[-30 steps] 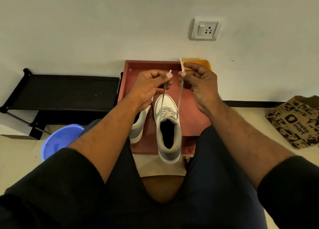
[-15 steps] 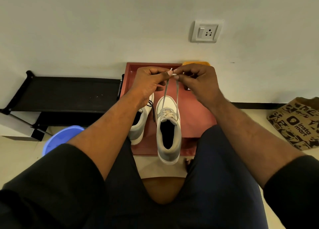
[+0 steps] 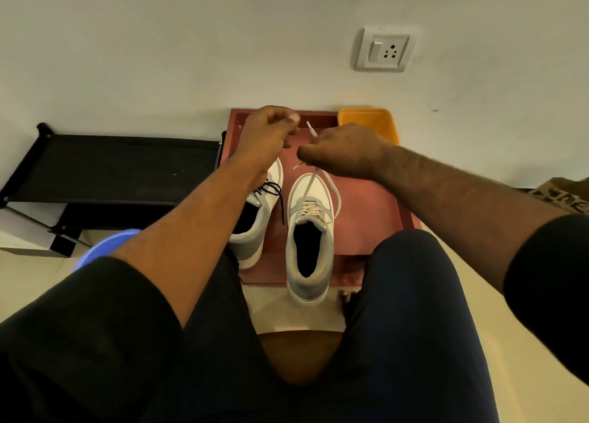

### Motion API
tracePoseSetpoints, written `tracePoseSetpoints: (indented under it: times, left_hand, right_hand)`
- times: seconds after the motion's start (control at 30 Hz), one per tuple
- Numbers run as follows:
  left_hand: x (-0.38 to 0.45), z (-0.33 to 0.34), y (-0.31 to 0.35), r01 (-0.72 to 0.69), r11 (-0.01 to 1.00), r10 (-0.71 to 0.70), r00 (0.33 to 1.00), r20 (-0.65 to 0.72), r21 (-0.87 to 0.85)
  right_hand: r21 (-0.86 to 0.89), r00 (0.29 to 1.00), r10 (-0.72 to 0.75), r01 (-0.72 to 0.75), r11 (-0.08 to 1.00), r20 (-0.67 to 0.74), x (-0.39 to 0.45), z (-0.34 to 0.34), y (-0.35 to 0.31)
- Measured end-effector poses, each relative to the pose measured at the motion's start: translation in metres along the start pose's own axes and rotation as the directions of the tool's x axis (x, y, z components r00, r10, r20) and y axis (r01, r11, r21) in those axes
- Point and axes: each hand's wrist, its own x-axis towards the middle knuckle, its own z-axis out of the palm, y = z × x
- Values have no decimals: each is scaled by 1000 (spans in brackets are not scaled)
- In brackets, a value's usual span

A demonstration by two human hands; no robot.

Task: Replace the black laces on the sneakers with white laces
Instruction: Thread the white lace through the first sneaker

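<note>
Two grey-and-white sneakers stand on a red-brown tray [image 3: 369, 212] on the floor in front of me. The right sneaker [image 3: 309, 247] carries a white lace [image 3: 336, 199] in its eyelets. My right hand [image 3: 344, 155] is above its toe, shut on the lace; one strand runs up taut, one loops at the right, and a tip pokes out above the hand. The left sneaker [image 3: 255, 225] still has a loose black lace [image 3: 274, 190]. My left hand [image 3: 264, 135] hovers blurred above that shoe's toe, fingers curled, with no lace visible in it.
A yellow bin [image 3: 369, 123] sits at the tray's far right corner against the wall. A black shoe rack [image 3: 111, 167] and a blue bucket [image 3: 105, 247] are on the left, a printed paper bag [image 3: 567, 196] on the right. My knees flank the tray.
Both hands were pinching the lace ends together above the right shoe. Now the left hand has let go and pulled left, and the right hand holds the lace, lower and slacker.
</note>
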Motion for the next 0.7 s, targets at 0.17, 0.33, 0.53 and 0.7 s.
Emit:
tracePoseSetpoints:
  times: [0.17,0.33,0.53,0.7]
  left_hand:
    - [-26,9,-72,-367,834,383,922,47,412]
    - [-36,20,-89,-330,433,195,943,270,839]
    - [-37,28,-96,-222,661,196,973,120,717]
    - [-32,29,-98,-44,966,22,996,85,256]
  right_hand:
    - [245,986,168,-162,956,-6,5,6,3]
    - [367,963,240,-269,890,125,12,8,9]
    - [606,887,199,-434,666,416,5,15,7]
    - [806,925,167,-380,453,342,-3,25,2]
